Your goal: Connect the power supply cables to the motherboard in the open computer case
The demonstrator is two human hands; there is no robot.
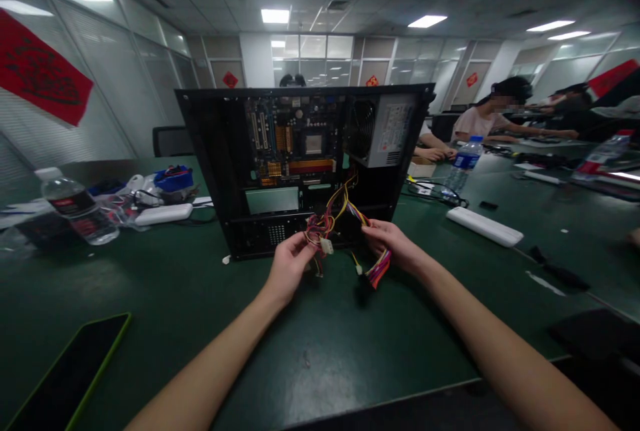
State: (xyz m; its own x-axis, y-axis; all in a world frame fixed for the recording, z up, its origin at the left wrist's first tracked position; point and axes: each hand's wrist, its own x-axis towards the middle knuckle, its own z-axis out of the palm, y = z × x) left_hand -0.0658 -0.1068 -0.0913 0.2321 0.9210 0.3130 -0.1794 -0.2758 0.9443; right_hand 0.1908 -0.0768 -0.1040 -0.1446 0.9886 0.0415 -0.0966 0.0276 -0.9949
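An open black computer case (pixel 215 171) stands on the green table before me. Inside it are a motherboard (pixel 295 131) and, at the upper right, a grey power supply (pixel 390 131). Multicoloured power cables (pixel 336 203) hang from the power supply out over the case's lower edge. My left hand (pixel 290 261) is closed on a bundle of these cables, with a white connector (pixel 327 245) sticking out beside the fingers. Closed on another cable bundle (pixel 380 267), my right hand (pixel 393 244) lets its orange and purple end hang down. A small white plug (pixel 359 269) dangles between the hands.
A phone (pixel 70 377) lies at the near left. Farther left are a water bottle (pixel 80 207) and a white power strip (pixel 164 214). To the right are another bottle (pixel 463 164), a second white strip (pixel 485 226) and black cables. Other people sit along the right side.
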